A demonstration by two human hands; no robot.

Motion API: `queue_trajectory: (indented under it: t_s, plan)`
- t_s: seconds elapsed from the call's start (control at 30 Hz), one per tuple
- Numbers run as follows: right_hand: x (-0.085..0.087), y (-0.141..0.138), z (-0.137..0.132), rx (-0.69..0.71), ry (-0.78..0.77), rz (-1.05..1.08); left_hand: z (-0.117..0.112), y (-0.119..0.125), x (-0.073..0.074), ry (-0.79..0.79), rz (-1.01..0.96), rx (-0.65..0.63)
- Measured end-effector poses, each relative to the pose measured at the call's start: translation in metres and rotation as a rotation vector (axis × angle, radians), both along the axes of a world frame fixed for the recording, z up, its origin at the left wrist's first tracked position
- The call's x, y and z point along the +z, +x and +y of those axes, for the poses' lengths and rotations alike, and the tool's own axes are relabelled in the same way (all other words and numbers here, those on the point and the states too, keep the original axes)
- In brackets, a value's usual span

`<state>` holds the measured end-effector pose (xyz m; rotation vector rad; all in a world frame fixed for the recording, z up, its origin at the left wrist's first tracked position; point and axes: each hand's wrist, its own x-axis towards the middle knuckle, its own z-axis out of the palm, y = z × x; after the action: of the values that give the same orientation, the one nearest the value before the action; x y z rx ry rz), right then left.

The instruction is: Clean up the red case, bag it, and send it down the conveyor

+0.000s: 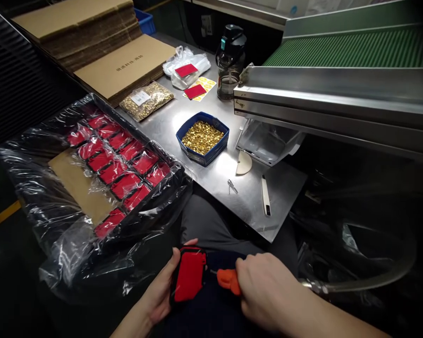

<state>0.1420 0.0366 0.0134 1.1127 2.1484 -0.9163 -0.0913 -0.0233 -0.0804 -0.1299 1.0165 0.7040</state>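
Note:
Low in the view, over my lap, my left hand (162, 288) is closed round a small red case with a black rim (189, 274). My right hand (268, 291) grips a tool with an orange nose (228, 280); a clear hose (366, 277) runs from it to the right. The tool's tip points at the right edge of the red case, very close to it or touching. The fingers of both hands are wrapped round what they hold.
A black tray lined with clear plastic (38, 188) holds several red cases at left. On the steel table (211, 173) sit a blue bin of small gold parts (202, 137), a bag of gold parts (146, 100), a knife (265, 195), a bottle (230, 61), flat cardboard (127, 65). A green conveyor (348, 51) stands right.

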Motion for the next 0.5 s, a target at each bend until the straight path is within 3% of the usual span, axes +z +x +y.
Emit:
queue_trajectory:
  t_s: [0.13,0.23,0.3,0.4,0.5]
  plan:
    - [-0.003,-0.008,0.0,0.028,-0.031,-0.004,0.004,-0.004,0.003,-0.015,0.017,-0.045]
    - [0.002,0.005,0.007,0.032,-0.038,-0.004,0.009,-0.013,0.013,0.117,-0.029,-0.17]
    - [0.01,0.024,0.019,0.004,-0.076,-0.031,0.014,-0.017,0.023,0.334,0.096,-0.42]
    - [0.024,0.05,0.042,-0.136,-0.04,-0.079,0.021,-0.015,0.034,0.76,0.63,-0.894]
    - [0.033,0.052,0.06,-0.144,-0.022,-0.028,0.026,-0.006,0.033,1.078,0.935,-1.26]
